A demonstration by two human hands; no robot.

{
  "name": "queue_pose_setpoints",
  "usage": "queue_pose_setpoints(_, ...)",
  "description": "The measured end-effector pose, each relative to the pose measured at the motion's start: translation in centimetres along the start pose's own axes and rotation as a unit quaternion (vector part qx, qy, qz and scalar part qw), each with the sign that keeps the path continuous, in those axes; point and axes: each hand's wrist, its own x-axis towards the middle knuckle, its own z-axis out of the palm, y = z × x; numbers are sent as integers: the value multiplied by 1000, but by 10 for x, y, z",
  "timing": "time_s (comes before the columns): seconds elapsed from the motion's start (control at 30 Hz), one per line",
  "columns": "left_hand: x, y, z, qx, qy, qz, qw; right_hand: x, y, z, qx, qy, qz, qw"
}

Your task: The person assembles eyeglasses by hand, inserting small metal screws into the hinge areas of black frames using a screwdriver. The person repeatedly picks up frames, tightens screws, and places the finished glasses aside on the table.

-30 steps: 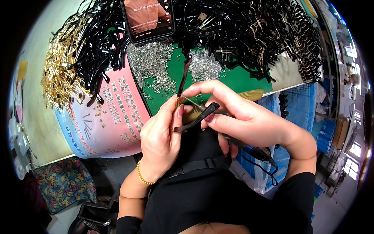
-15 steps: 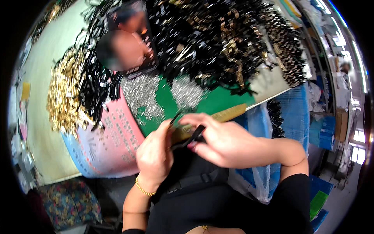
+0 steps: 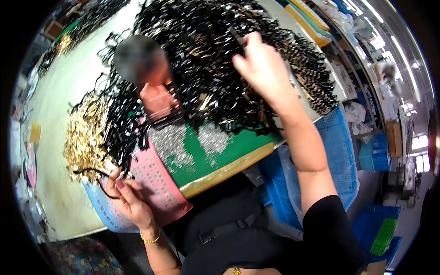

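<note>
My left hand (image 3: pixel 130 201), with a gold bead bracelet at its wrist, holds a thin black strap (image 3: pixel 91 170) that curves out from its fingers. It is at the near edge of a pile of gold-coloured metal-ended strips (image 3: pixel 85 137). Reaching far over a large tangled heap of black straps (image 3: pixel 201 59), my right hand (image 3: pixel 266 68) has its thumb apart from its fingers. A dark strip (image 3: pixel 236 35) is beside its fingertips; blur hides whether it touches. Small silver metal pieces (image 3: pixel 172 146) lie in two mounds on the green mat (image 3: pixel 229 160).
A black-framed panel with a picture (image 3: pixel 160 103) stands among the straps. A pink patterned sheet (image 3: pixel 162 183) hangs over the near edge, beside a yellowish edge strip (image 3: pixel 224 169). Blue plastic-lined crates (image 3: pixel 337 151) stand to the right, with shelving (image 3: pixel 353 68) beyond.
My hands have separated from in front of my body. The left has moved left to the gold pile with a black strap; the right has gone up and away over the black heap.
</note>
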Motion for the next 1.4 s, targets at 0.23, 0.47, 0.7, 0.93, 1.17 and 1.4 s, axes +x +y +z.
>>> queue_pose_setpoints(0.23, 0, 12, -7, -30, 2, 19, 999, -46, -45, -52, 206, 67, -35, 976)
queue_pose_setpoints(0.47, -19, 19, 7, 4, -60, 83, 995, -143, -113, 13, 537, -632, 51, 556)
queue_pose_setpoints(0.7, -18, 24, -13, 108, -194, -36, 974, -155, -77, -16, 256, -458, -174, 833)
queue_pose_setpoints(0.93, -1, 27, -2, 144, -283, 14, 948, -160, -60, -24, 51, -345, -257, 901)
queue_pose_setpoints(1.17, -4, 39, -3, 119, -330, -30, 936, -163, -57, -14, 68, -346, -260, 899)
queue_pose_setpoints(1.4, 9, 51, 24, 267, -399, 139, 866, -160, -59, -11, 71, -340, -250, 904)
